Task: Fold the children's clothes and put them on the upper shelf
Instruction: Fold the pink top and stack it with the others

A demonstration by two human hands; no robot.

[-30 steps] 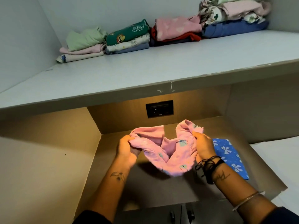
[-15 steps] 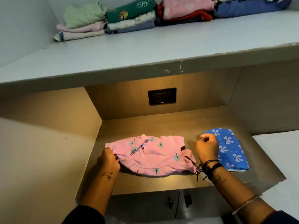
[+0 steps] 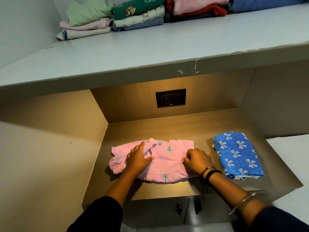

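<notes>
sleeves: you wear dark long sleeves (image 3: 100, 213) pushed up | right wrist: black thread bands (image 3: 209, 173) | right forearm: one thin silver bangle (image 3: 242, 202)

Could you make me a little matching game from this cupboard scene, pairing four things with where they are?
Things:
1. pink garment
2. blue bow-print garment
3. green folded garment
4. power socket

Places:
A. on the upper shelf, top of the leftmost pile
B. back wall of the lower niche
C. under both hands, left hand and right hand
D. lower surface, right of the hands

Pairs: 1-C, 2-D, 3-A, 4-B
</notes>
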